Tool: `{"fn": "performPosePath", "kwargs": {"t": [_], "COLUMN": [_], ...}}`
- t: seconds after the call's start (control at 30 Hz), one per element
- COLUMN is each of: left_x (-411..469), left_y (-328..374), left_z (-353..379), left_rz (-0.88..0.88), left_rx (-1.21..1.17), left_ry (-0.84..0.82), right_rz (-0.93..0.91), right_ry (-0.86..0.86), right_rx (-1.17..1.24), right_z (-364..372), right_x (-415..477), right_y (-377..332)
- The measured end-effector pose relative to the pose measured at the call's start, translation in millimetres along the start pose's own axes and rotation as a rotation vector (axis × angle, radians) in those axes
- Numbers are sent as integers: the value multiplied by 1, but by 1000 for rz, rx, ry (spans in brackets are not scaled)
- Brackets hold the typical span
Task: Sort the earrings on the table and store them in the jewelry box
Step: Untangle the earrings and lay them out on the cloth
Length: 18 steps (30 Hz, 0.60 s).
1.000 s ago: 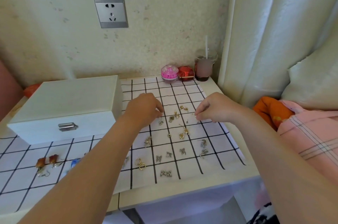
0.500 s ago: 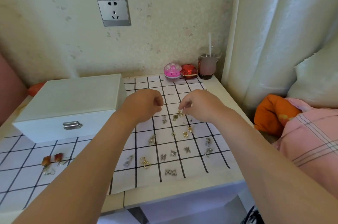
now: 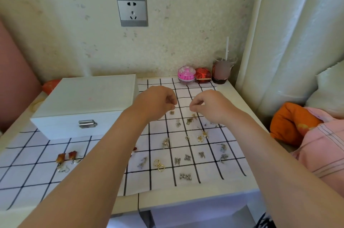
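A closed white jewelry box (image 3: 83, 101) with a metal latch (image 3: 87, 124) stands at the table's left. Several small earrings lie on the checked cloth (image 3: 232, 164): gold hoops (image 3: 159, 165), silver butterflies (image 3: 185, 176), gold flowers (image 3: 202, 136), and red drop earrings (image 3: 66, 157) at the left. My left hand (image 3: 156, 102) hovers over the cloth's far part, its fingers pinched, with a small earring (image 3: 172, 112) just below the fingertips. My right hand (image 3: 210, 105) is close beside it, pinched above a gold earring (image 3: 193, 115). My left forearm hides some pieces.
At the back of the table stand a pink round box (image 3: 186, 75), a red box (image 3: 203, 75) and a cup with a straw (image 3: 221, 71). A curtain (image 3: 288, 41) hangs at the right. An orange cloth (image 3: 290, 123) and pink bedding (image 3: 325, 144) lie beside the table.
My right hand has moved left from the cloth's right side to just beside my left hand. My left hand has shifted a little farther back.
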<state>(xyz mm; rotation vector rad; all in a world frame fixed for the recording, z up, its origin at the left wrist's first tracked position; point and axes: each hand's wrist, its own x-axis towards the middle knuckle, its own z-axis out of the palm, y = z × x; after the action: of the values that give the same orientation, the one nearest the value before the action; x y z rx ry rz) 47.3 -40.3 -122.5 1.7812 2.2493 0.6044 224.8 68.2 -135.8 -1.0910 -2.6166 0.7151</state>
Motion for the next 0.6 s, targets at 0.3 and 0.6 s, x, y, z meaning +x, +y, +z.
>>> {"fn": "performPosePath", "kwargs": {"t": [0.3, 0.6], "left_x": [21, 51], "left_y": [-4, -12], "left_z": [10, 27], "left_rz": [-56, -177], "left_rx": [-62, -83], "left_ry": [46, 61], "right_rz": [-35, -13], "right_ry": [50, 0], "right_rx": [19, -58], "right_z": [3, 19], "right_x": [35, 45], "right_y": [0, -3]}}
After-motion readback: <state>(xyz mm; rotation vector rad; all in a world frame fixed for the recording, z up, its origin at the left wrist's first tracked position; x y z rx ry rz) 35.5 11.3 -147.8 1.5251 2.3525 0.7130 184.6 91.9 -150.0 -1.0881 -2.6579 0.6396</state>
